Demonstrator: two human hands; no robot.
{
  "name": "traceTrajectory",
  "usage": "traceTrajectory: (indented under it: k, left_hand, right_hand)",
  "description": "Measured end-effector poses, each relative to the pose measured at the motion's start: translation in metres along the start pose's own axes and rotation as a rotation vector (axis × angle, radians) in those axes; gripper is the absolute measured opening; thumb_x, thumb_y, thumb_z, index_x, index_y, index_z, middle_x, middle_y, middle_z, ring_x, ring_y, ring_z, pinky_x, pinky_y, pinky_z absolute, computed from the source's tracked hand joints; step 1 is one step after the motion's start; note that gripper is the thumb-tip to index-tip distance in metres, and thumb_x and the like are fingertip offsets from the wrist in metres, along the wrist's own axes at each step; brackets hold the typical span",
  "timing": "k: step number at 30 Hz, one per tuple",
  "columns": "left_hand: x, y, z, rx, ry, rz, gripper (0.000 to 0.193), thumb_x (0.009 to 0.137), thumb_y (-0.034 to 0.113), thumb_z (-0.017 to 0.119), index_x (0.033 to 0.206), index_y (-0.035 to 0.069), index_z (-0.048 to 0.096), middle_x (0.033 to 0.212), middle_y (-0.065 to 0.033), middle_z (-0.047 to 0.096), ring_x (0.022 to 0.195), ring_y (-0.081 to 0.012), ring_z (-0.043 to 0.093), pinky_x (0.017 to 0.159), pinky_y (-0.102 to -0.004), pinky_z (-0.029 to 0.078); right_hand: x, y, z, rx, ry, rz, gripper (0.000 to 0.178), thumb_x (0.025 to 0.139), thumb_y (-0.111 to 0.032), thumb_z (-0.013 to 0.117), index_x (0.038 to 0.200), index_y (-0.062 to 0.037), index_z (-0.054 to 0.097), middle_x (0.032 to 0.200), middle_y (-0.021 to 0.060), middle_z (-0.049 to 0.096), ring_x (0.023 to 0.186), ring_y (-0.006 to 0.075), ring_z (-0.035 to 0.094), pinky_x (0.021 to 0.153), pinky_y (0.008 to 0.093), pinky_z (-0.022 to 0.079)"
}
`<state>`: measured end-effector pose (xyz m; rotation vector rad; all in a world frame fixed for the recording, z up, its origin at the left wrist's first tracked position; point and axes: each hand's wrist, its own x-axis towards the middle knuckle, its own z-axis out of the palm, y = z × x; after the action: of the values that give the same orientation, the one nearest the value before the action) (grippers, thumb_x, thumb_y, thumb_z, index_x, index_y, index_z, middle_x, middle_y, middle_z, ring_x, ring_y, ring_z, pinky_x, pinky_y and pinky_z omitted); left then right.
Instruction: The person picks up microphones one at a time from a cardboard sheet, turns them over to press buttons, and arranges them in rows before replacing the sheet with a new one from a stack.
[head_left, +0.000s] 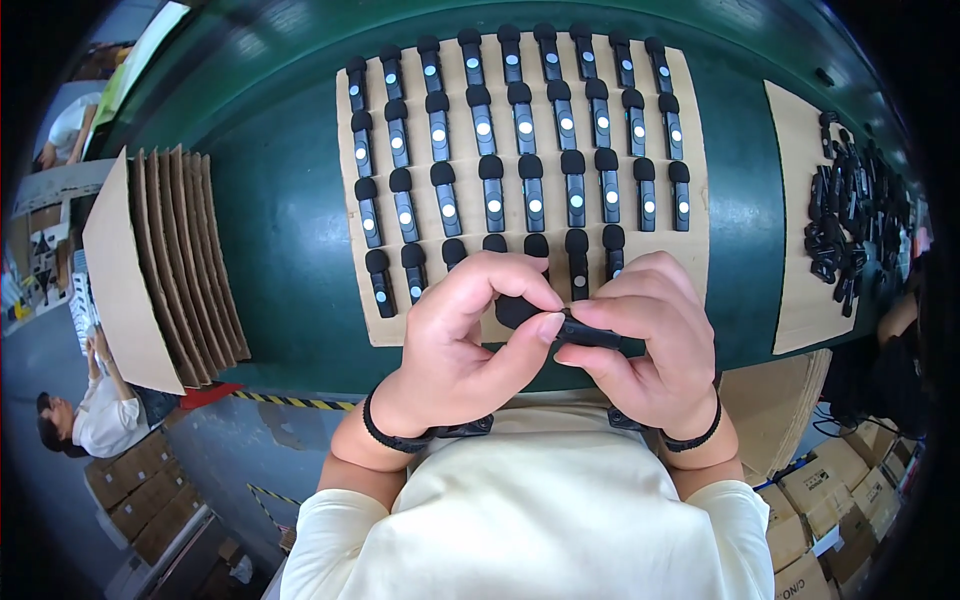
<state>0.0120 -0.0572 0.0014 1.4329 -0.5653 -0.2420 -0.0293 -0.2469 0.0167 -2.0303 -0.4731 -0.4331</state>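
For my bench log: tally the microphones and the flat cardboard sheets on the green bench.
Foam-topped black microphones in rows: 34 visible; hands may hide more
Held microphone, in left hand and right hand: 1
Flat cardboard sheets: 2
Total: 37

Dark green workbench [280, 210]; grey floor [60, 500] below its left edge, with stacked cardboard boxes [150, 490] and hazard-striped tape [290, 402].

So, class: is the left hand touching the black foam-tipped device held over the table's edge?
Touching. The head view shows the left hand with its thumb and fingertips pressed on the device at its foam end, no gap visible; the right hand grips the other end.
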Motion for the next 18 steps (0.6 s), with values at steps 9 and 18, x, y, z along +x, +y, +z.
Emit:
traceTrajectory:
  k: [9,18]
  left_hand:
    - [0.002,0.0,-0.002,0.017,-0.008,0.044,0.021,0.082,-0.003,0.069,0.101,0.001,0.063,0.098,-0.0066,0.066,0.09,-0.0175,0.062,0.1,-0.0445,0.045]
    - [0.009,0.003,-0.005,0.282,-0.039,0.15,0.029,0.076,-0.002,0.073,0.103,0.002,0.065,0.099,-0.0092,0.068,0.09,-0.0246,0.065,0.1,-0.0494,0.042]
  right_hand:
    - [-0.002,0.004,0.001,0.044,0.002,-0.009,0.04,0.068,-0.011,0.085,0.101,-0.0049,0.064,0.087,0.0078,0.066,0.073,0.0263,0.059,0.067,0.0359,0.045]
    - [-0.011,0.007,0.003,0.351,0.09,0.22,0.027,0.081,-0.008,0.076,0.102,-0.0009,0.061,0.095,0.0116,0.061,0.085,0.021,0.056,0.076,0.0309,0.043]
